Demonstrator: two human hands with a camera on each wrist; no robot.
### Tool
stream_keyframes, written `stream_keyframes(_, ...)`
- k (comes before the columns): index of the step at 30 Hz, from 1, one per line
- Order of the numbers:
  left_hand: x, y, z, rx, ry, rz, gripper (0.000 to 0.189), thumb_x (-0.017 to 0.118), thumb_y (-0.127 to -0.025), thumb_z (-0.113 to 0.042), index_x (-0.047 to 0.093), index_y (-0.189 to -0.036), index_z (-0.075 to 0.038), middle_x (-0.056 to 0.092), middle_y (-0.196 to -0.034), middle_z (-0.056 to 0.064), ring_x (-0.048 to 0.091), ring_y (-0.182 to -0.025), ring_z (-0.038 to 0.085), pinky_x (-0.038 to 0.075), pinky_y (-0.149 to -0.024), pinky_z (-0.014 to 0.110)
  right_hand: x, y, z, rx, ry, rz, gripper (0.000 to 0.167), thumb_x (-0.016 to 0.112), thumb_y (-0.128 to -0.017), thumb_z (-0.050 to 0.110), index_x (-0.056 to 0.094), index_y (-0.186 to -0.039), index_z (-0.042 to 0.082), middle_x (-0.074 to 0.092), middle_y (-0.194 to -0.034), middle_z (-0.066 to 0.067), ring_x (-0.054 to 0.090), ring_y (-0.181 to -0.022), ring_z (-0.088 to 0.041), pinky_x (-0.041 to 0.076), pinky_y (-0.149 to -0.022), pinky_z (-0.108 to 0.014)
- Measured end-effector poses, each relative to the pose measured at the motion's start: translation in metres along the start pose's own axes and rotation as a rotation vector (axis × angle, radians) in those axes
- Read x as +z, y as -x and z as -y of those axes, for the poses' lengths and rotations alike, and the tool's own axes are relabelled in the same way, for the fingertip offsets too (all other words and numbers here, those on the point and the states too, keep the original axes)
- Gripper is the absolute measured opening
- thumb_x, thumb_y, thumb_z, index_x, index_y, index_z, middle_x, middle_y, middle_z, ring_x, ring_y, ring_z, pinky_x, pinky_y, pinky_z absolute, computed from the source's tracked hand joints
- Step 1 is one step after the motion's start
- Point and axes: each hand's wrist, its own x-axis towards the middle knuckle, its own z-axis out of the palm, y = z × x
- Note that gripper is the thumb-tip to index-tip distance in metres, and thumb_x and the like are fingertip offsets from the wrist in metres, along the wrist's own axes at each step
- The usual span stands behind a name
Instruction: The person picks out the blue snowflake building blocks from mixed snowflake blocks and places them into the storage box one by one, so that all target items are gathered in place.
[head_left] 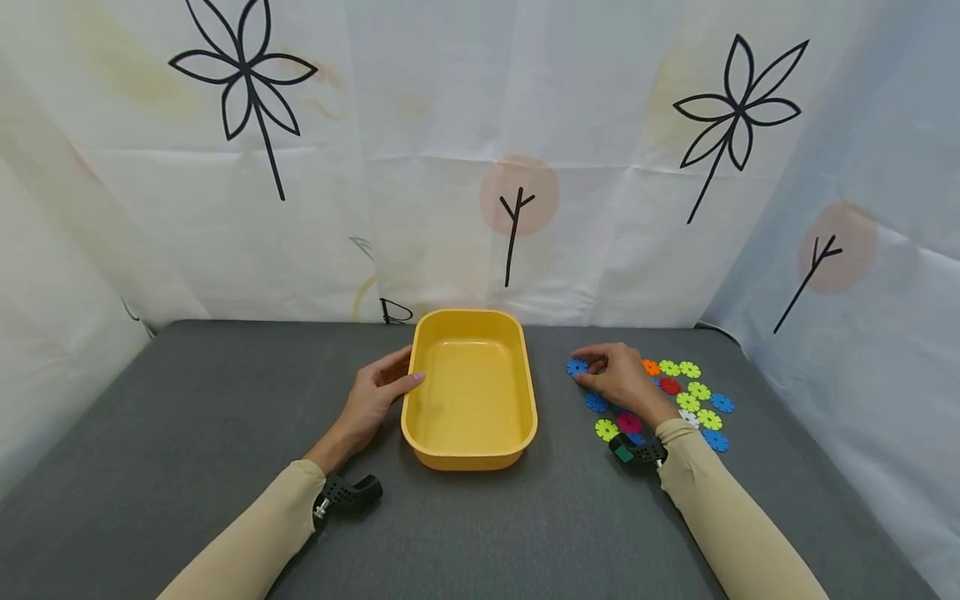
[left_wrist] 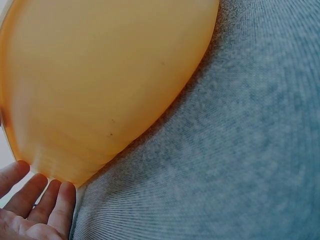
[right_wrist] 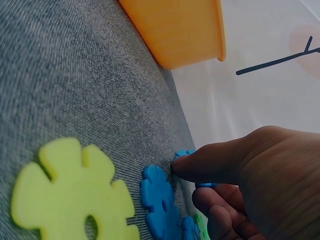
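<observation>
Bench [head_left: 187, 433] passable along its left edge, yellow tray [head_left: 468, 383] blocking the far-edge middle, lane between tray and flower discs [head_left: 672, 387] crowding rightward

Grey table [head_left: 225, 417]; printed white backdrop [head_left: 435, 108], probably fabric.

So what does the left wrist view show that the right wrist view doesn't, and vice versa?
Only the left wrist view shows the left hand, at the outer wall of the yellow plastic tub. Only the right wrist view shows the right hand, a lime-green notched disc, blue notched discs and a dark tree drawing. Both show the tub's outside and the grey cloth surface.
</observation>
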Motion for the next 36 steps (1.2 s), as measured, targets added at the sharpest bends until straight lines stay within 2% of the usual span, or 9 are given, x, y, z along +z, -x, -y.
stream_keyframes(10, -0.0003, -0.0028, -0.0013, 0.015, -0.006, 0.005, 0.060, 0.064, -0.101, -0.012, 0.039, -0.154, 0.001, 0.044, -0.154, 0.022, 0.044, -0.140, 0.035, 0.048, -0.098, 0.019, -0.0020, -0.0038, 0.0005, 0.001, 0.013, -0.012, 0.034, 0.077, -0.089, 0.004, 0.072, -0.122, -0.001, 0.071, -0.093, -0.010, 0.066, -0.080, -0.022, 0.054, -0.070, -0.039)
stream_keyframes(18, -0.0003, 0.0001, 0.0013, -0.007, -0.016, 0.000, 0.061, 0.065, -0.101, -0.014, 0.038, -0.155, 0.000, 0.043, -0.154, 0.021, 0.043, -0.141, 0.034, 0.049, -0.097, 0.019, 0.0005, -0.0002, 0.0008, 0.009, -0.011, 0.006, 0.035, 0.077, -0.089, 0.004, 0.071, -0.123, -0.002, 0.072, -0.088, -0.008, 0.066, -0.078, -0.021, 0.055, -0.068, -0.037)
stream_keyframes(28, -0.0004, 0.0007, 0.0018, 0.009, -0.007, 0.005, 0.060, 0.064, -0.101, -0.013, 0.040, -0.154, 0.000, 0.045, -0.153, 0.021, 0.045, -0.139, 0.035, 0.049, -0.098, 0.020, 0.0010, 0.0007, -0.0008, 0.002, -0.032, -0.005, 0.034, 0.077, -0.090, 0.004, 0.071, -0.123, -0.002, 0.073, -0.099, -0.015, 0.069, -0.089, -0.028, 0.058, -0.077, -0.044)
stream_keyframes(32, -0.0001, 0.0009, 0.0015, 0.009, -0.007, 0.003, 0.060, 0.064, -0.101, -0.013, 0.040, -0.154, 0.000, 0.045, -0.153, 0.021, 0.045, -0.139, 0.035, 0.049, -0.097, 0.020, -0.0003, 0.0002, -0.0012, 0.009, -0.065, -0.015, 0.034, 0.077, -0.090, 0.004, 0.071, -0.123, -0.002, 0.073, -0.105, -0.017, 0.069, -0.092, -0.030, 0.058, -0.079, -0.045)
stream_keyframes(36, -0.0002, 0.0010, 0.0018, 0.010, -0.005, 0.004, 0.060, 0.064, -0.101, -0.013, 0.039, -0.154, 0.000, 0.044, -0.153, 0.021, 0.045, -0.139, 0.036, 0.049, -0.097, 0.020, -0.0030, -0.0005, 0.0010, 0.049, -0.173, -0.017, 0.036, 0.077, -0.090, 0.003, 0.070, -0.124, -0.003, 0.072, -0.110, -0.019, 0.068, -0.095, -0.030, 0.058, -0.079, -0.041)
